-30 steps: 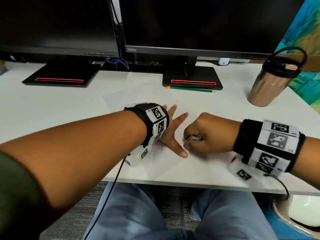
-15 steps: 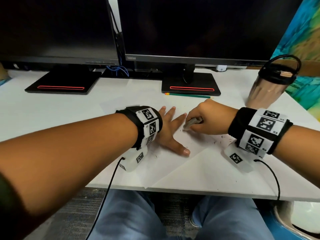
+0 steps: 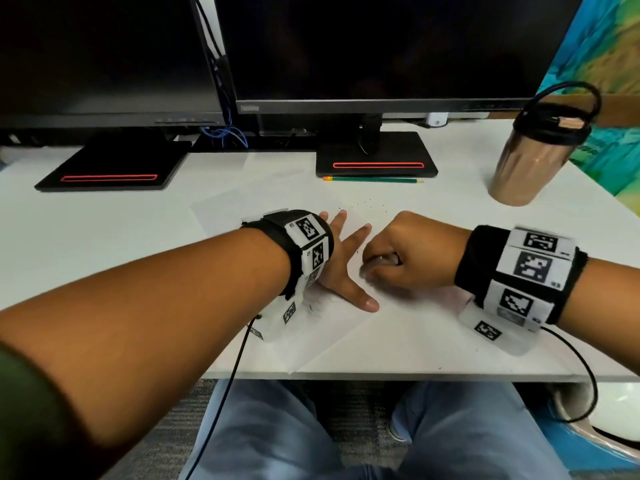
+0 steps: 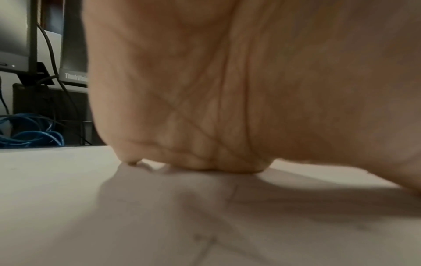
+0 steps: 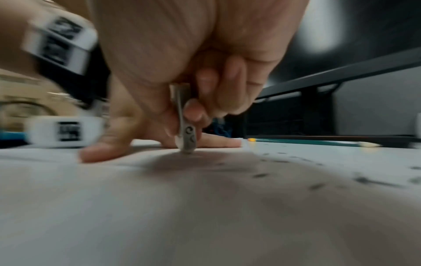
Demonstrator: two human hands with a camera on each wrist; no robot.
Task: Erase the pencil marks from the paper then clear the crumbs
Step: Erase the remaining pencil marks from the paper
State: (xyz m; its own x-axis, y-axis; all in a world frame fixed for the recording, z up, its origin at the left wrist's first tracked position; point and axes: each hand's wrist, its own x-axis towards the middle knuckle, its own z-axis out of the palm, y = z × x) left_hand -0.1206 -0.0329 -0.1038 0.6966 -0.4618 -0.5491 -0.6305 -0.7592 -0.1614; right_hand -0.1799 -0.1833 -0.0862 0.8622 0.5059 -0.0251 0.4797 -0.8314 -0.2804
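White desk | left hand spread flat on paper | right hand pinches eraser, tip visible only wrist-view

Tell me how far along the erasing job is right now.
Partly done: dark crumbs already dot the desk and paper, so some rubbing has happened. In hand: the right hand pinches the eraser with its tip on the sheet, while the left hand lies flat on the paper. Left: faint marks show near the left wrist, and the crumbs are not yet cleared.
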